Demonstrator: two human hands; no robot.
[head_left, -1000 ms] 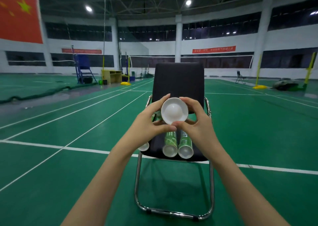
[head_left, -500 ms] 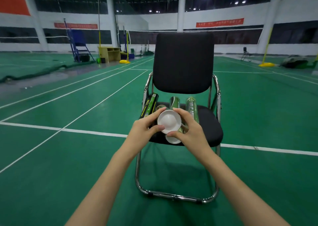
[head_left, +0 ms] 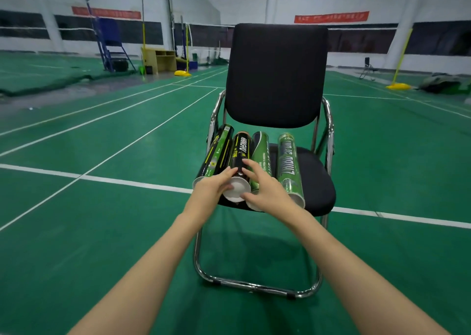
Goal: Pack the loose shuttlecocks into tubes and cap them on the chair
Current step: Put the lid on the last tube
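Several shuttlecock tubes lie side by side on the seat of a black chair (head_left: 318,181), their near ends towards me. A black tube (head_left: 239,153) with a white cap (head_left: 236,190) lies second from the left. My left hand (head_left: 211,189) and my right hand (head_left: 265,192) grip its capped end from both sides, fingers curled round it. Left of it leans a dark green tube (head_left: 216,155). To the right lie a green tube (head_left: 261,156) and another green tube (head_left: 289,164), both partly behind my right hand.
The chair has a black backrest (head_left: 276,74) and a chrome frame (head_left: 254,286) on a green court floor with white lines. Far behind stand a blue umpire chair (head_left: 109,44), a wooden desk (head_left: 159,59) and yellow net posts (head_left: 398,85).
Both hands carried the capped black tube from in front of me down to the seat, between the other tubes. The view has tipped downward and moved closer to the chair.
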